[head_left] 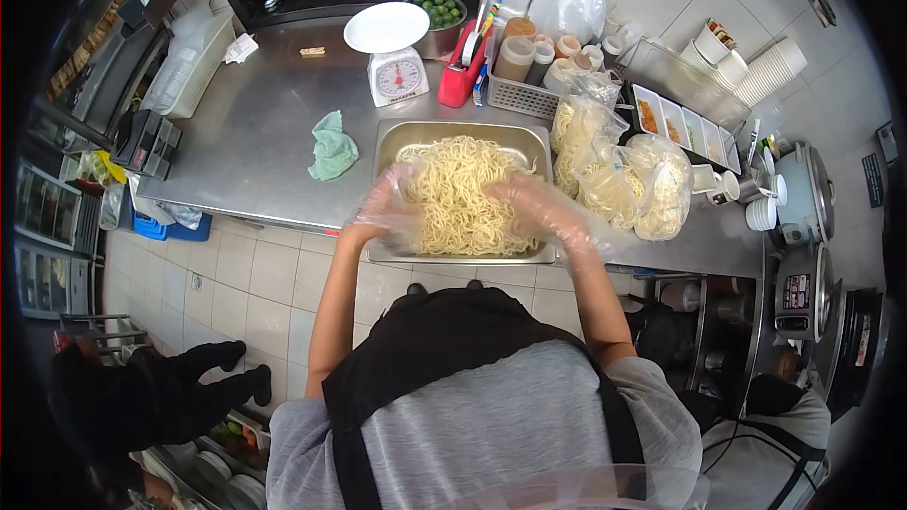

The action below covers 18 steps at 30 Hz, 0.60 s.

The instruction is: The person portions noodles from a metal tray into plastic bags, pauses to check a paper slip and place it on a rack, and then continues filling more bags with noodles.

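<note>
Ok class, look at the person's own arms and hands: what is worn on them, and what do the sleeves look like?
The left hand and right hand wear thin, see-through plastic gloves, loose and crinkled, with no visible markings. The short sleeves are heathered grey, leaving the forearms uncovered.

Counter: you have a scale ahead, white pan on top. Just right of it, a red holder; behind, a bowl of limes. Green cloth, crumpled, nearer you and left of the scale. Gray basket, right of the red holder, holds sauce bottles. Farther right: white bins of toppings in a row, stacked cups behind, two cookers at the far right. Far left: white basket of clear plastic containers. Below, on your left, a blue bin. One person in dark clothes at your lower left; another person at your lower right, in gray.
</note>
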Tool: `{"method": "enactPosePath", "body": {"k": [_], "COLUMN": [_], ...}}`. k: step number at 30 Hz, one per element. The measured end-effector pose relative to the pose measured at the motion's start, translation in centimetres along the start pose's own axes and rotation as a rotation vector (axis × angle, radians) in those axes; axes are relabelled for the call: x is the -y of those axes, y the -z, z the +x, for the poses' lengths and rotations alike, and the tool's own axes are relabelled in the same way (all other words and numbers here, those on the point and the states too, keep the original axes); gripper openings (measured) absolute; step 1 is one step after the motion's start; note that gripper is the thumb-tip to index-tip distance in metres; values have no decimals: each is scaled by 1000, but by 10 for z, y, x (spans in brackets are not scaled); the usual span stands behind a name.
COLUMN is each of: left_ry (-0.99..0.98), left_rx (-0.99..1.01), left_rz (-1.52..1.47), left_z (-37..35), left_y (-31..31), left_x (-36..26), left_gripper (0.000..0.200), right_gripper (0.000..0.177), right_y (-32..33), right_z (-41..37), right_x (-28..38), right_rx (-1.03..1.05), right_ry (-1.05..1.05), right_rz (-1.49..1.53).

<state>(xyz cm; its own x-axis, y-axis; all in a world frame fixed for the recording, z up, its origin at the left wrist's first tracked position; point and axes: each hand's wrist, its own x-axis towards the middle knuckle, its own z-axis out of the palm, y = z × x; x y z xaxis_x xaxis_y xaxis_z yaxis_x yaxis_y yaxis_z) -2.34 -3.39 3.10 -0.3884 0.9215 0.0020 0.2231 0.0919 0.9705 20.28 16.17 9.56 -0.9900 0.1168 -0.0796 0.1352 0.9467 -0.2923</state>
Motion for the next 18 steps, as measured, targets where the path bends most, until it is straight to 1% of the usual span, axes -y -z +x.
{"method": "enactPosePath", "body": {"k": [1, 2, 3, 5, 7, 8, 9, 12, 15, 16, 18], "left_ry": [10, -36, -84, 58, 126, 119, 110, 76, 47, 151, 364], "left_rx": [-21, -51, -81, -32, -49, -88, -129, -197, -202, -178, -121], "left_rz": [-52, 38, 129, 445, 541, 480, 421, 245, -214, -282, -420], "left_z": [1, 3, 8, 22, 30, 35, 39, 36, 22, 17, 7], "left_y": [0, -1, -4, -13, -18, -22, -23, -18, -5, 1, 9], "left_x": [-1, -12, -19, -20, -4, 12, 22, 22, 2, -14, -40], "left_gripper": [83, 83, 83, 82, 80, 79, 77, 70, 57, 54, 47], "right_gripper": [72, 72, 73, 73, 75, 75, 77, 83, 68, 69, 73], "right_y": [22, 36, 37, 29, 4, -10, -21, -45, -40, -15, -3], "right_z": [3, 7, 15, 38, 66, 77, 86, 103, 100, 96, 86], "right_x": [6, 7, 5, 6, 11, 14, 15, 22, 17, 21, 11], "right_rx": [50, 98, 74, 25, 14, 7, -13, -65, -208, -72, -74], "right_ry": [-16, -32, -64, -127, -77, -53, -92, -204, -344, -293, -70], "right_rz": [48, 95, 108, 134, 225, 268, 192, -30, -27, 10, 249]}}
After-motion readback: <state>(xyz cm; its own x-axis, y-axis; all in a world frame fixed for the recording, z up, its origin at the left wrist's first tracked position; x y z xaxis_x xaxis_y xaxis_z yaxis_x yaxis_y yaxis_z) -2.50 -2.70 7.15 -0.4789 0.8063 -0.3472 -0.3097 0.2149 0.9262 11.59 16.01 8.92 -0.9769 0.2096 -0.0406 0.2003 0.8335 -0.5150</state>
